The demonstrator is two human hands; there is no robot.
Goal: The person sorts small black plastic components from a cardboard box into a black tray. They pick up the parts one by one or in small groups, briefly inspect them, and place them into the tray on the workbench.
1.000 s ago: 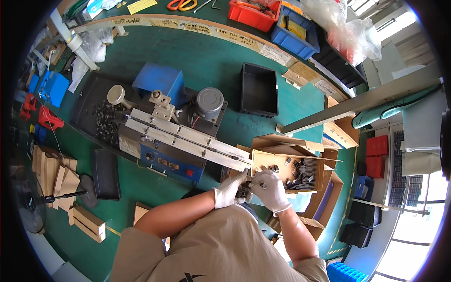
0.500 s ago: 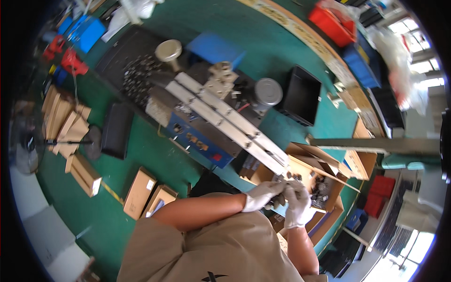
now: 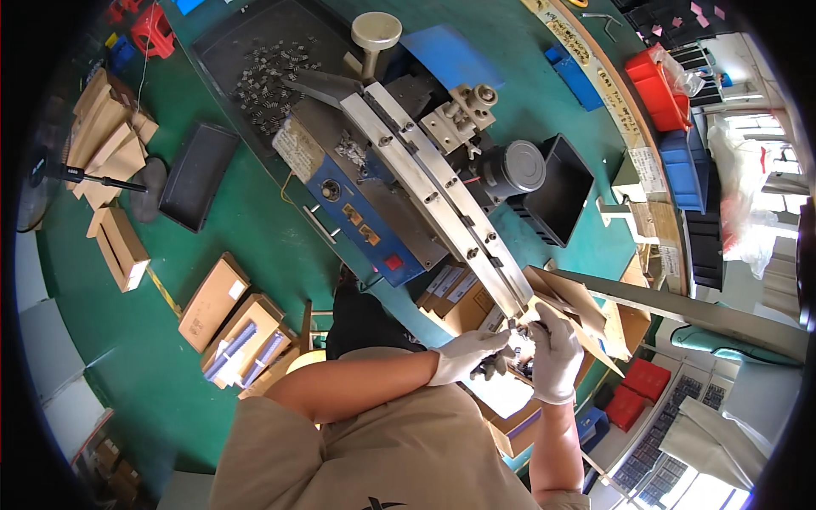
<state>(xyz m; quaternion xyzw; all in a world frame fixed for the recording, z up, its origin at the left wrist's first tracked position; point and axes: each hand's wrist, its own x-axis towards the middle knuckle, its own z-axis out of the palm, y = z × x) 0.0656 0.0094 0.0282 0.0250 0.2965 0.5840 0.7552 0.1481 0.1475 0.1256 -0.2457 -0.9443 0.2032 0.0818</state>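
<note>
Both my hands wear white gloves and meet at the lower end of a long pale metal rail (image 3: 442, 204). My left hand (image 3: 472, 355) is closed around several small dark metal parts (image 3: 489, 367), which show below its fingers. Close beside it, my right hand (image 3: 557, 361) has its fingertips pinched near the rail's end. Whatever lies between those fingertips is too small to make out. Under the hands stands an open cardboard box (image 3: 520, 415) with a bright white surface inside.
The rail crosses a machine with a blue control panel (image 3: 357, 223). Small dark parts (image 3: 276, 81) lie heaped on a black tray at its far end. A grey round canister (image 3: 514, 168) and a black bin (image 3: 565, 191) stand right of it. Cardboard boxes (image 3: 217, 302) sit at left.
The view has shifted, so the machine looks nearer and higher. My hands stay together at the rail's end, the right one slightly farther from the left. The picture is sharper.
</note>
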